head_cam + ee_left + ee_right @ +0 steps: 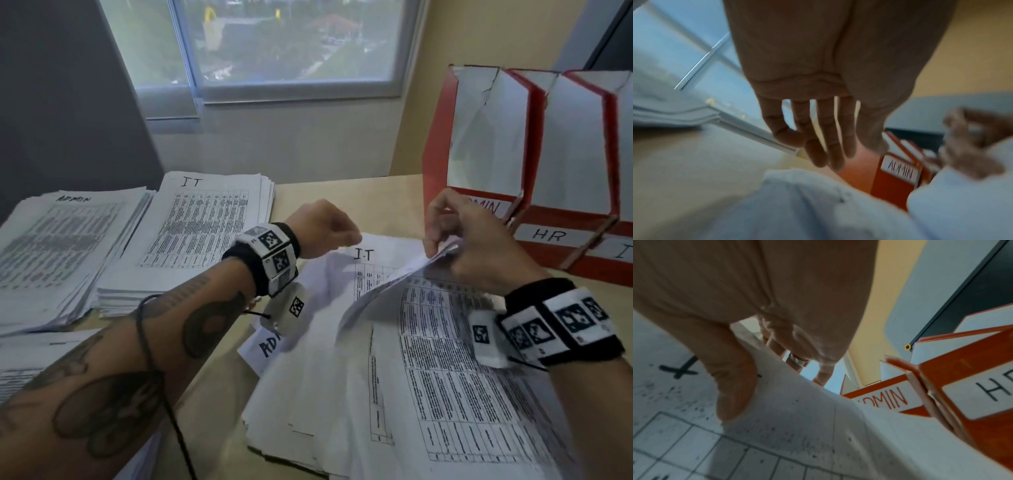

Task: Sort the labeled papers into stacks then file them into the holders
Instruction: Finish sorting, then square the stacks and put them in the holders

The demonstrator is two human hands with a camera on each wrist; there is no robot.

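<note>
Three red holders [524,219] at the table's [219,394] right edge; two sorted stacks [191,233] left; right hand [469,246] pinches a lifted sheet [404,274]; left hand [818,97] hovers, fingers spread.

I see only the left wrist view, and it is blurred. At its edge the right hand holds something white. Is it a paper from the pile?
Observer: Yes. The right hand pinches the far corner of the top sheet and lifts it off the unsorted pile. I cannot read its label.
Operator: What lies under it?
Observer: The uncovered sheet below is marked IT.
Operator: Is there already an IT stack?
Observer: Yes. The IT stack lies to the left, beside the ADMIN stack.
</note>
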